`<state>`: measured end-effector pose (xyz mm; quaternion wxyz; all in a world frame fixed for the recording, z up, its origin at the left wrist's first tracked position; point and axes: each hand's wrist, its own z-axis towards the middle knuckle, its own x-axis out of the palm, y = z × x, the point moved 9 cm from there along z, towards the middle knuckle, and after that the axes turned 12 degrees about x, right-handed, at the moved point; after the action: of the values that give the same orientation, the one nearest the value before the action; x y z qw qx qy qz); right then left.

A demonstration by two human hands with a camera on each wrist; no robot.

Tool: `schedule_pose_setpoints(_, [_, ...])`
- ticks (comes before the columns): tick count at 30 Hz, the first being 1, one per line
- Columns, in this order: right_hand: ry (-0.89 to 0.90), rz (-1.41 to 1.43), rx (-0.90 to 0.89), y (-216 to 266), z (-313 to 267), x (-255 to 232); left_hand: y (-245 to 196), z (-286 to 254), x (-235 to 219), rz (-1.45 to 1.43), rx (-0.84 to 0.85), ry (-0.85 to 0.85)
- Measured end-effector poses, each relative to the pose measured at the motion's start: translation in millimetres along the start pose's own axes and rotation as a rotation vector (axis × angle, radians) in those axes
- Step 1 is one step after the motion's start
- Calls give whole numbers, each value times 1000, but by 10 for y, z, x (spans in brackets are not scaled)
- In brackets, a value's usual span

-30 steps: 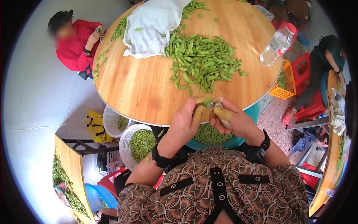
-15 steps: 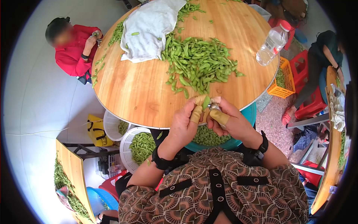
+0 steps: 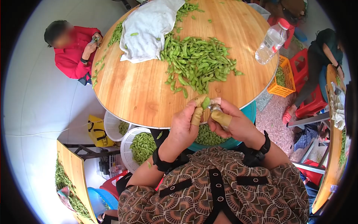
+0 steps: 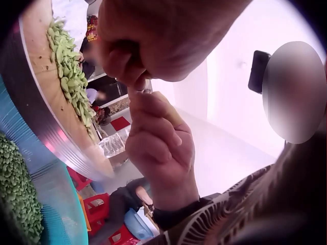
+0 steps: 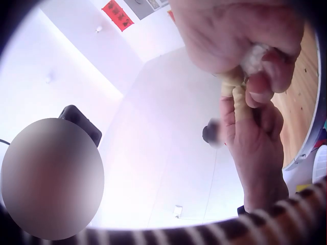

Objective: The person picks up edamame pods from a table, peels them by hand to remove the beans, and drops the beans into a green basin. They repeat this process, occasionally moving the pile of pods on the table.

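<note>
My left hand (image 3: 183, 121) pinches a green edamame pod (image 3: 205, 103) between thumb and forefinger, both in yellowish finger covers. Facing it, my right hand (image 3: 240, 126) grips a small shiny tool (image 3: 215, 107), its tip beside the pod. A whitish, crumpled wrapping (image 5: 254, 57) shows in that palm in the right wrist view; the tool's kind cannot be told. Both hands are just over the near edge of the round wooden table (image 3: 138, 97). Beyond them lies a heap of pods (image 3: 201, 61). Below is a teal basin (image 3: 251, 112) with shelled beans (image 3: 209, 135).
A white cloth (image 3: 149, 33) covers part of the table's far left, and a red-capped bottle (image 3: 269, 44) stands right. White baskets (image 3: 126, 149) and a yellow bag (image 3: 99, 130) sit lower left. An orange crate (image 3: 281, 89) is at right. A person in red (image 3: 74, 50) sits left.
The pod in my left fingers has tipped from lying flat to standing more upright beside the tool. Both hands stay close together; the head view has shifted slightly.
</note>
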<state>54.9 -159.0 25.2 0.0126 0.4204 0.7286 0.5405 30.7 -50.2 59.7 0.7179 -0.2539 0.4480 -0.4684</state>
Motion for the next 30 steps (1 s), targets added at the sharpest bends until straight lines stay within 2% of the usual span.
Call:
schedule_pose_setpoints(5, [-21,-12,-70,4,21,-21,-100,-12,8,93,122,-40])
schedule_pose_setpoints(7, [-19,-7,-91,6,2,-37,-290,-30,33,276,288,25])
schedule_pose_setpoints(8, [54,73,-52,-30,-9,-19,-306,-43,29,274,287,25])
schedule_pose_setpoints(9, [127,152,-13,-61,-20,8,-257,-56,47,135,219,45])
schedule_pose_setpoints(10, [126,152,-12,-64,-11,-15,-202,-70,66,-4,150,64])
schedule_pose_setpoints(11, [193,253,58,-126,12,2,-169,-83,38,-7,148,63])
schedule_pose_setpoints(13, [261,345,124,-180,37,23,314,-310,336,-1115,-570,40])
schedule_pose_setpoints(16, [266,347,144,-224,55,37,340,-337,363,-1196,-587,62])
schedule_pose_setpoints(17, [185,284,147,-244,66,-8,354,-350,377,-1198,-588,61])
schedule_pose_setpoints(18, [104,221,149,-255,69,-54,406,-325,308,-951,-508,49])
schedule_pose_setpoints(19, [104,220,149,-243,49,-25,427,-291,229,-703,-424,37])
schedule_pose_setpoints(20, [38,150,101,-181,18,-38,433,-289,245,-704,-422,35])
schedule_pose_setpoints(22, [-27,80,54,-111,-11,-49,232,-170,79,-318,-75,6])
schedule_pose_setpoints(26, [-48,-38,47,-86,-12,-15,76,-124,31,-193,-31,37])
schedule_pose_setpoints(28, [-57,-62,45,-81,-8,-27,72,-152,8,-51,-39,108])
schedule_pose_setpoints(30, [0,-87,66,-128,-21,-15,-12,-155,-18,-89,13,127])
